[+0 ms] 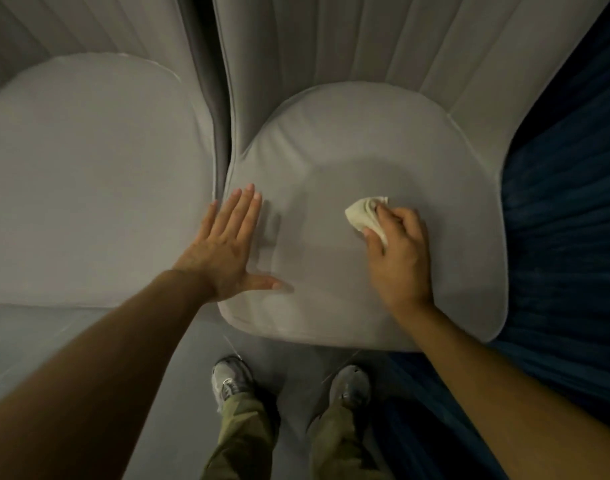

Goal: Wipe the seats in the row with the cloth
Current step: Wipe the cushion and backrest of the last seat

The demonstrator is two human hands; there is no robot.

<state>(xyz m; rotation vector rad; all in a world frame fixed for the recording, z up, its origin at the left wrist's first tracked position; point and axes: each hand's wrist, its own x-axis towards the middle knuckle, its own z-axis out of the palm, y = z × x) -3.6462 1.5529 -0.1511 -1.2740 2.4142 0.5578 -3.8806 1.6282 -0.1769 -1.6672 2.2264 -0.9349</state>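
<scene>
Two grey padded seats lay side by side under the head camera. The left seat point(89, 168) was at 9 o'clock and the right seat point(331, 143) sat just past centre toward 3 o'clock, with a narrow dark gap between them. Ribbed grey backrests point(365, 39) rose behind both at 12 o'clock.

Left grip point(224, 247): spread flat, palm down, on the right seat's cushion at its 9 o'clock edge, just beside the gap. Fingers point(243, 209) were straight and pointed toward 12 o'clock. Thumb point(267, 283) was splayed toward 3 o'clock.

Right grip point(400, 251): curled round a crumpled cream cloth point(362, 216), pinching it between thumb and fingers. The cloth rested on the right seat's cushion near its middle, a little toward 3 o'clock. Its loose bunch stuck out of the grip toward 10 o'clock. The two grips were well apart on the same cushion.

Surroundings: dark blue pleated fabric point(566, 202) ran down the 3 o'clock side, touching the right seat's outer edge. At 6 o'clock were a grey floor point(192, 368), two grey trainers point(230, 377) and olive trousers point(241, 441). Both forearms were bare. Lighting was dim and fine surface detail on the cushions could not be read.
</scene>
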